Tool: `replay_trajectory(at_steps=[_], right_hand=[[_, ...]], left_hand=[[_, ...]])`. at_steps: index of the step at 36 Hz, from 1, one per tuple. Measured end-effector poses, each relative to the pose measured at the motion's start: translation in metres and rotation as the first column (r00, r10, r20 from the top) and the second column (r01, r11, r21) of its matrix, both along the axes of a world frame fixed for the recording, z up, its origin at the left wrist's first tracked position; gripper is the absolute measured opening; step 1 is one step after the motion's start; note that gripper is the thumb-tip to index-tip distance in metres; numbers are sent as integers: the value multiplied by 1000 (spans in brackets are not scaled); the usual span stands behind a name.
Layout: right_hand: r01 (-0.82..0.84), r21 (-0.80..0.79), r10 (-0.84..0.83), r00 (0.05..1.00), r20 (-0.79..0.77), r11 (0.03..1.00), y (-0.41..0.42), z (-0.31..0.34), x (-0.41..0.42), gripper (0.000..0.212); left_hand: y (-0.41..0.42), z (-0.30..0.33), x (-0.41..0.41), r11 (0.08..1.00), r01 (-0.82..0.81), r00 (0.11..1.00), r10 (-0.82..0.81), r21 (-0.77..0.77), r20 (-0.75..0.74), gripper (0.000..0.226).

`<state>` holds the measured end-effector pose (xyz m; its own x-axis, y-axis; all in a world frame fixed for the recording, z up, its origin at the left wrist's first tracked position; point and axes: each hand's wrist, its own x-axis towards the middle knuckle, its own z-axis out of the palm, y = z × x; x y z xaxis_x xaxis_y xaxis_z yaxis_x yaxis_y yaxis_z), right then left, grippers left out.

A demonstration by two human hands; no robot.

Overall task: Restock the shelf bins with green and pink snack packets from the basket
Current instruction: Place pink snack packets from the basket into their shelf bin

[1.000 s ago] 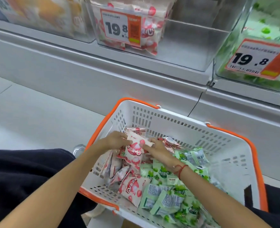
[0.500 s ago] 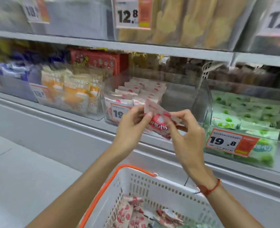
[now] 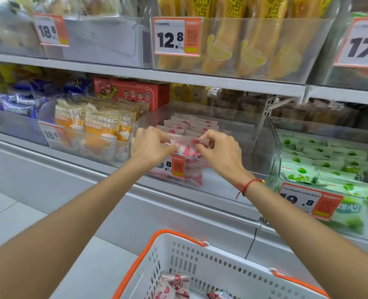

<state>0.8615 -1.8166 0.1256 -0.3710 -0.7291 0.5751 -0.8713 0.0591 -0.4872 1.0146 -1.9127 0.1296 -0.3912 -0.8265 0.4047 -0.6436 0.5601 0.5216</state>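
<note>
My left hand (image 3: 151, 145) and my right hand (image 3: 218, 151) both pinch one pink snack packet (image 3: 185, 145) by its two ends, holding it over the front of the clear shelf bin (image 3: 232, 147) that holds a row of pink packets (image 3: 189, 124). To the right, a second clear bin (image 3: 321, 197) holds green packets (image 3: 321, 160). Below, the white basket with orange rim (image 3: 178, 236) shows a few pink packets (image 3: 170, 285) at its bottom edge.
Left of the pink bin stand orange bread packs (image 3: 96, 126) and purple packs (image 3: 19, 104). A shelf above carries bins of yellow snacks (image 3: 232, 44) with price tags. A red box (image 3: 131, 91) sits behind. Grey floor (image 3: 16, 212) lies to the left.
Both hands lifted a pink packet out of the basket and carried it up and forward to the pink bin's front. The view rose from the basket to the shelves.
</note>
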Motion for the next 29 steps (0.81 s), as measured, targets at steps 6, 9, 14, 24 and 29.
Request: replay_trajectory(at_steps=[6,9,14,24,29], right_hand=[[-104,337,85,994,69,936,-1,10,-6,26],[-163,381,138,986,94,910,-2,16,-8,28],[-103,298,124,991,-55,949,0,15,-2,19],[-177,346,155,984,90,922,-5,12,1,28],[-118,63,109,986,126,991,17,4,0,21]], left_hand=[[7,0,1,978,16,996,3,-208,90,15],[3,8,0,975,57,988,-24,-217,152,14],[-5,13,4,932,175,959,-88,-319,268,28],[6,4,11,875,373,836,-174,-307,520,37],[25,-8,14,888,228,967,-158,-398,201,34]])
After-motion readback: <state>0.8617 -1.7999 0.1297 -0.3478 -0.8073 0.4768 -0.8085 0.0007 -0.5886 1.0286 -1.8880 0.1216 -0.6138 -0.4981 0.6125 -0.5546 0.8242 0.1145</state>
